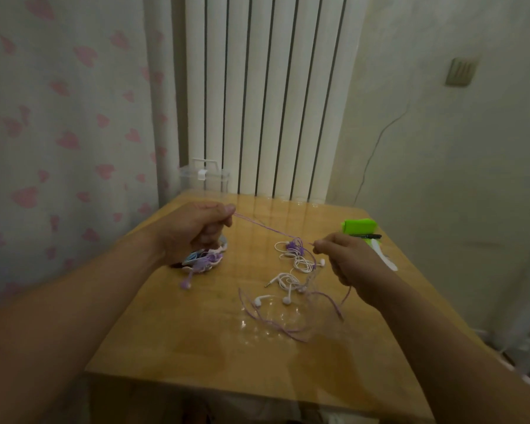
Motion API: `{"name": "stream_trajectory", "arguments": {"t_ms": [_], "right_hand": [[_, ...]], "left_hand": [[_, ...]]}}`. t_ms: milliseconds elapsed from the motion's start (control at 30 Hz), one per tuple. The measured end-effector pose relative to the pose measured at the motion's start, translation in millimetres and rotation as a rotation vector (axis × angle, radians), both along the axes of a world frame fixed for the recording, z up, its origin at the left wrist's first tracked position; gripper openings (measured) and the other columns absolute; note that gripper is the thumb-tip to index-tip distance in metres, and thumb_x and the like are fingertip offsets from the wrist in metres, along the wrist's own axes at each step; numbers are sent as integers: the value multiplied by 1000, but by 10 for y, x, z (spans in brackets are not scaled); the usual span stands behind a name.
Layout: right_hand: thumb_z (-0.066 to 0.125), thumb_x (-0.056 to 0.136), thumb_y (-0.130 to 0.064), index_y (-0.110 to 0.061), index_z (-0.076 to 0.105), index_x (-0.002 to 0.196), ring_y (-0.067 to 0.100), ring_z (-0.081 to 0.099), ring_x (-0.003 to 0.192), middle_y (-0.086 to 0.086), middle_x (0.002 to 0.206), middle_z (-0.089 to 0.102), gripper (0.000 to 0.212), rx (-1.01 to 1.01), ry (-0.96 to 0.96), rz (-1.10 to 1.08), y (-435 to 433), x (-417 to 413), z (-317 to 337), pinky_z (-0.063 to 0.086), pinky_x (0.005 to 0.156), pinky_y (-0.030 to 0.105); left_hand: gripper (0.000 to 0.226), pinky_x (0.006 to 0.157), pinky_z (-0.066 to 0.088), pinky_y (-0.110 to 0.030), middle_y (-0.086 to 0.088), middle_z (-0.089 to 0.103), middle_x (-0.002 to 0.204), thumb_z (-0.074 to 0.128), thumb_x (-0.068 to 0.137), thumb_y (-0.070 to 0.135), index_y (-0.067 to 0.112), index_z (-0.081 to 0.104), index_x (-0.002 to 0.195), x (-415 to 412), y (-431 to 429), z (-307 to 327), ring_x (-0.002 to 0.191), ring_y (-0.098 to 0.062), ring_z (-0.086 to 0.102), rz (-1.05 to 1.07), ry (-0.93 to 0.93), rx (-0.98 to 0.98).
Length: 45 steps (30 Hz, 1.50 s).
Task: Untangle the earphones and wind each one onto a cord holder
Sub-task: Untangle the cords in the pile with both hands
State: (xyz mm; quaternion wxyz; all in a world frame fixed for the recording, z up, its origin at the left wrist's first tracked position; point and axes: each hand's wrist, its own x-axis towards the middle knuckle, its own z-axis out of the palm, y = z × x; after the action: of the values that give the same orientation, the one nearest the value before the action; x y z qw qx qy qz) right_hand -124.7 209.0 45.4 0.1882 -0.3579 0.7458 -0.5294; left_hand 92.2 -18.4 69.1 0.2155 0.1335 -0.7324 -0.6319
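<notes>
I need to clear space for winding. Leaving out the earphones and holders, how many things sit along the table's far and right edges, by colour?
Green: 1, green plastic item
Black: 1, black pen
White: 1, white object
Clear: 1, clear box
Total: 4

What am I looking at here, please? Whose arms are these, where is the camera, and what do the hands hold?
There is no machine. A person wears one camera on the head; it looks down at their own arms. The left hand and the right hand each pinch a thin purple cord, stretched between them above a wooden table. On the table lie tangled white earphones and a green object; a clear box stands at the far edge.
</notes>
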Motion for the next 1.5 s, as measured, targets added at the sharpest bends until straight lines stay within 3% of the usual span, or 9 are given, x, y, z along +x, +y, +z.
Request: {"name": "stream_trajectory", "arguments": {"t_ms": [167, 300, 400, 567, 733, 867, 1033, 1167, 1500], "right_hand": [[65, 96, -32, -21, 77, 80, 18, 52, 70, 2, 75, 63, 22, 311, 201, 61, -75, 26, -95, 40, 63, 33], [47, 108, -41, -22, 65, 130, 15, 61, 109, -6, 123, 67, 35, 175, 414, 30, -201, 227, -14, 49, 81, 29], [47, 103, -62, -31, 42, 154, 11, 55, 125, -11, 145, 55, 60, -1, 252, 195, -360, 392, 120, 49, 100, 35], [53, 104, -53, -15, 69, 114, 11, 48, 56, -4, 68, 53, 43, -1, -38, 334, -529, 287, 136, 43, 52, 27], [62, 103, -37, -10, 72, 90, 11, 36, 48, -8, 49, 44, 32, -78, -28, 118, -582, -120, 11, 29, 48, 27], [61, 104, -36, -13, 73, 86, 17, 53, 62, -3, 63, 59, 31, -37, 115, 18, -612, -338, -102, 45, 62, 34], [43, 110, -40, -24, 58, 141, 8, 58, 116, -13, 124, 62, 38, 150, 538, 160, -695, -136, -63, 48, 94, 33], [44, 108, -51, -22, 63, 115, 9, 62, 67, -3, 84, 66, 36, 131, 208, 317, -729, -31, -142, 50, 61, 28], [65, 100, -42, -24, 76, 91, 7, 51, 62, 4, 73, 65, 22, 130, 347, 234, -567, -371, -198, 43, 62, 34]], "left_hand": [[29, 50, 17, -29, -2, 31, 64, 55, 106, 30, 8, 74, 111, -101, 37, 107, 56, -16, 21, -2, -59, -189], [25, 50, 28, -27, -1, 36, 61, 60, 104, 32, 16, 79, 103, -270, 188, 170, 54, -13, 29, -41, -83, -323], [23, 50, 31, -23, 3, 44, 62, 63, 103, 33, 16, 77, 100, -429, 297, 158, 54, -9, 35, -99, -123, -424], [31, 51, 37, -23, 1, 55, 65, 58, 106, 31, 3, 69, 98, -614, 252, 94, 53, -9, 42, -58, -207, -522], [32, 51, 38, -28, 2, 49, 63, 55, 107, 38, 10, 70, 101, -578, 32, -81, 53, -11, 37, -144, -315, -334], [27, 50, 36, -22, 0, 49, 64, 54, 109, 28, 9, 72, 102, -625, -30, -259, 55, -10, 40, -134, -288, -349], [26, 52, 36, -25, 3, 50, 63, 55, 108, 27, 11, 73, 100, -823, 71, -368, 57, -13, 40, -166, -207, -421], [25, 53, 37, -24, 7, 53, 62, 54, 108, 23, 13, 67, 90, -944, 102, -418, 56, -7, 42, -124, -122, -524], [17, 54, 42, -24, 2, 63, 65, 59, 105, 27, 13, 66, 97, -981, 93, -629, 57, -10, 50, -109, -156, -469]]}}
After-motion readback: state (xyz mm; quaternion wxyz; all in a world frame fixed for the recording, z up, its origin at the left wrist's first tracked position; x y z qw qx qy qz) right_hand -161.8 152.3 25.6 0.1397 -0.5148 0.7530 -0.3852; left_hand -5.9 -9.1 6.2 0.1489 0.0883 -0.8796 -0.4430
